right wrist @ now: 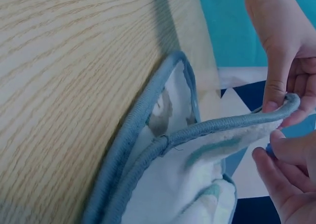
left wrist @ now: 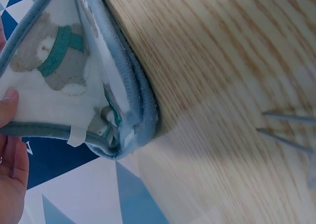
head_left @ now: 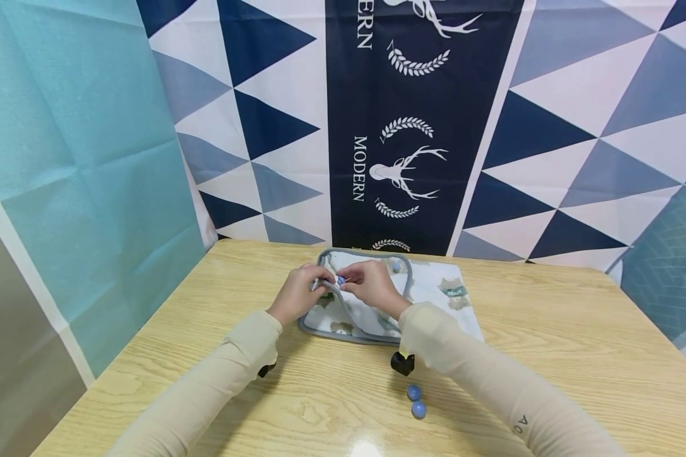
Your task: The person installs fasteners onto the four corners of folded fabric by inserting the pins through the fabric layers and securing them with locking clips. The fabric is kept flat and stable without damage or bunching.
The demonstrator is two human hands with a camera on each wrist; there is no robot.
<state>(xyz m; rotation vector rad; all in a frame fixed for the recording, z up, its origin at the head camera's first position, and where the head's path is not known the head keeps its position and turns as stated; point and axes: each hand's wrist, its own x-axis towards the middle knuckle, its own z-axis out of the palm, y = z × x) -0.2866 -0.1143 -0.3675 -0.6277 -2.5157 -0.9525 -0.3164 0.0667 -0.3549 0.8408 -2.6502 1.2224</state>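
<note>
A folded white cloth (head_left: 371, 317) with a bear print and blue-grey bound edges lies near the back of the table. My left hand (head_left: 298, 293) pinches its lifted bound edge between thumb and fingers; in the left wrist view a small white tag (left wrist: 77, 136) shows on that edge. Close beside it, my right hand (head_left: 371, 282) pinches a small blue round piece (head_left: 341, 280), mostly hidden by the fingers in the right wrist view. Another blue round piece (head_left: 396, 266) sits on the cloth behind the right hand. Whether the held piece touches the cloth, I cannot tell.
Two more blue round pieces (head_left: 418, 409) lie on the wooden table (head_left: 331, 406) near the right forearm. Behind the table hangs a patterned curtain (head_left: 400, 158). Two thin metal prongs (left wrist: 286, 130) show at the right of the left wrist view.
</note>
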